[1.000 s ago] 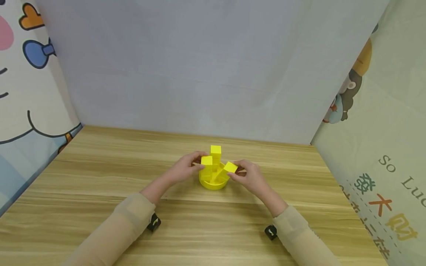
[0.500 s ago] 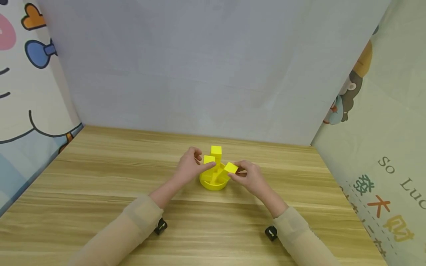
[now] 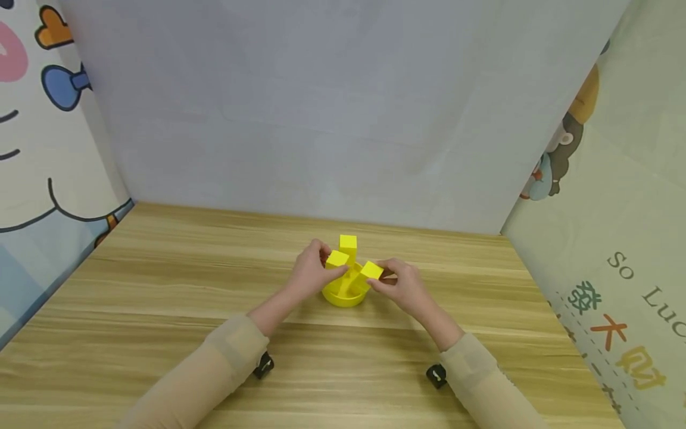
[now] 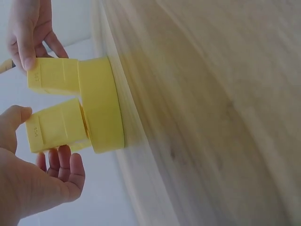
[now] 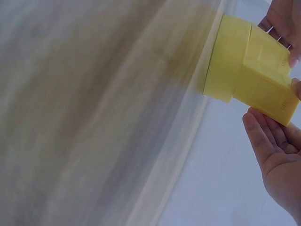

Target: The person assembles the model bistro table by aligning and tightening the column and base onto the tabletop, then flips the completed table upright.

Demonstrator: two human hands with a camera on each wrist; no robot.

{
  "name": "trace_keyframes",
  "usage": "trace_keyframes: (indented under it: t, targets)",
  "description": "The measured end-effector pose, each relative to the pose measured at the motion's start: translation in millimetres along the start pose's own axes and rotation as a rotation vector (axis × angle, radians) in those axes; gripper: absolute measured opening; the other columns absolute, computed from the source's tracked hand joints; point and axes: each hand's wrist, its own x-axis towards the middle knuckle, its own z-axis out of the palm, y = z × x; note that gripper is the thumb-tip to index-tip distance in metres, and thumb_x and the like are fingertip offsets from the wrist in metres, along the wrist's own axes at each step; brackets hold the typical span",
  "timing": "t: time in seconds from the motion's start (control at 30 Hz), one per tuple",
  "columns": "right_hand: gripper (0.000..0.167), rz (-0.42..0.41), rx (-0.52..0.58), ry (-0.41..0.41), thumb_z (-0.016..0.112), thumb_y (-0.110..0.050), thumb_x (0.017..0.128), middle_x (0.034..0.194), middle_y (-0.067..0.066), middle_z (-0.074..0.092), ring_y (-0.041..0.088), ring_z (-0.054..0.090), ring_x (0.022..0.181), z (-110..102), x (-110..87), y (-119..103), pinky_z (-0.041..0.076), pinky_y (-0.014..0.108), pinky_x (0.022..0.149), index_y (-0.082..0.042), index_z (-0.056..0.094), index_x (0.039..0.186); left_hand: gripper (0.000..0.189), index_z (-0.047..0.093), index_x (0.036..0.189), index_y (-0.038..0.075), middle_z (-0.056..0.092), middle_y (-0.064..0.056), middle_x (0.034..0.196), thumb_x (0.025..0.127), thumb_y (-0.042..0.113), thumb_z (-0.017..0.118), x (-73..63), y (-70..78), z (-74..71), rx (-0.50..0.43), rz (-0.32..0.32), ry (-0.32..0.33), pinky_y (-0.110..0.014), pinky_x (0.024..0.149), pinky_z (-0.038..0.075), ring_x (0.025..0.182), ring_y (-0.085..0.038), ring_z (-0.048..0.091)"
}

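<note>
In the head view a round yellow base (image 3: pixel 345 301) with inner dividers stands on the table, bearing yellow rectangular blocks. My left hand (image 3: pixel 308 275) holds the left block (image 3: pixel 337 259) between thumb and fingers; its top sits turned at an angle. From the other side, my right hand (image 3: pixel 401 286) pinches the right block (image 3: pixel 372 270), which leans outward. A third block (image 3: pixel 348 243) stands upright at the back, untouched. The left wrist view has the left block (image 4: pixel 56 126) slightly tilted, its lower end at the base's rim (image 4: pixel 101 106). Raised marks show on the right block (image 5: pixel 269 92).
The wood-grain table (image 3: pixel 343 369) runs back to a pale grey cloth wall (image 3: pixel 321 119). Printed cartoon cloths flank it, one left (image 3: pixel 59 143) and one right (image 3: pixel 605 196). A small black device (image 3: pixel 436 376) sits under the right sleeve.
The left hand loosened its fingers, shifted right with its thumb across the near side, and grips the left block again, which has turned and moved slightly right. The right hand holds nearly still.
</note>
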Motion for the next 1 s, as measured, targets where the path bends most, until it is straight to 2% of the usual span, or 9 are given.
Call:
trace_keyframes:
  t: [0.1,0.2,0.3,0.4,0.47,0.67,0.77,0.83,1.0]
  targets:
    - [0.039,0.005,0.007,0.001,0.073,-0.014,0.083,0.106,0.016,0.064,0.026,0.064,0.093,-0.7,0.0,-0.9,0.055,0.026,0.077,0.004,0.061,0.116,0.042,0.052,0.108,0.004,0.057,-0.008,0.100,0.081,0.027,0.075,-0.3,-1.8,-3.8,0.011,0.058,-0.051,-0.029,0.075,0.049,0.089,-0.021,0.052]
    - [0.039,0.006,0.006,-0.002,0.072,-0.014,0.083,0.106,0.015,0.064,0.025,0.064,0.093,-1.3,-0.1,-1.6,0.055,0.026,0.077,0.004,0.061,0.116,0.039,0.056,0.115,0.005,0.059,-0.008,0.110,0.084,0.024,0.072,-1.0,-4.0,-8.6,0.040,0.142,-0.124,-0.031,0.080,0.051,0.096,-0.022,0.055]
    - [0.039,0.006,0.000,-0.005,0.072,-0.014,0.084,0.106,0.015,0.063,0.025,0.064,0.093,-1.6,-0.3,-2.0,0.055,0.027,0.077,0.004,0.061,0.116,0.037,0.057,0.121,0.005,0.058,-0.010,0.120,0.089,0.020,0.067,-1.6,-6.5,-13.6,0.067,0.236,-0.208,-0.034,0.084,0.052,0.102,-0.024,0.057]
    - [0.038,0.007,-0.001,-0.002,0.072,-0.013,0.084,0.106,0.015,0.064,0.025,0.064,0.092,-1.4,-0.3,-1.1,0.055,0.026,0.077,0.004,0.061,0.116,0.037,0.055,0.126,0.005,0.056,-0.013,0.125,0.092,0.016,0.062,-1.8,-8.0,-18.1,0.077,0.298,-0.278,-0.037,0.088,0.051,0.108,-0.027,0.056]
    - [0.038,0.004,-0.001,0.001,0.072,-0.013,0.083,0.106,0.016,0.064,0.025,0.064,0.092,-1.4,-0.3,-0.4,0.055,0.026,0.076,0.005,0.061,0.115,0.036,0.055,0.128,0.005,0.054,-0.014,0.127,0.093,0.014,0.059,-1.4,-8.8,-20.5,0.070,0.313,-0.320,-0.040,0.092,0.049,0.111,-0.027,0.055]
    - [0.039,0.001,-0.003,-0.002,0.073,-0.014,0.083,0.106,0.015,0.064,0.025,0.064,0.093,-1.6,-0.6,0.3,0.055,0.025,0.076,0.004,0.061,0.116,0.038,0.051,0.134,0.008,0.050,-0.012,0.138,0.096,0.008,0.052,0.0,-10.0,-23.5,0.048,0.301,-0.416,-0.047,0.102,0.041,0.125,-0.029,0.047]
    - [0.039,0.002,-0.006,0.002,0.073,-0.014,0.083,0.106,0.015,0.064,0.025,0.064,0.093,-1.4,-0.5,0.3,0.055,0.025,0.076,0.004,0.061,0.116,0.041,0.048,0.136,0.009,0.048,-0.012,0.140,0.096,0.011,0.052,-0.8,-9.6,-22.9,0.041,0.290,-0.420,-0.048,0.104,0.038,0.127,-0.030,0.045]
    - [0.039,-0.002,-0.006,0.004,0.073,-0.014,0.083,0.106,0.016,0.064,0.025,0.065,0.092,-1.4,-0.3,0.0,0.055,0.025,0.076,0.004,0.061,0.115,0.045,0.046,0.138,0.008,0.048,-0.011,0.139,0.095,0.017,0.056,-1.8,-9.2,-21.2,0.043,0.276,-0.394,-0.048,0.103,0.039,0.126,-0.029,0.046]
    - [0.038,-0.008,-0.002,0.005,0.073,-0.014,0.083,0.106,0.016,0.064,0.025,0.065,0.092,-1.5,0.2,-0.1,0.055,0.025,0.076,0.004,0.062,0.115,0.065,0.045,0.136,0.006,0.052,-0.009,0.132,0.085,0.036,0.070,-6.9,-4.4,-11.9,0.085,0.211,-0.249,-0.044,0.098,0.044,0.118,-0.026,0.050]
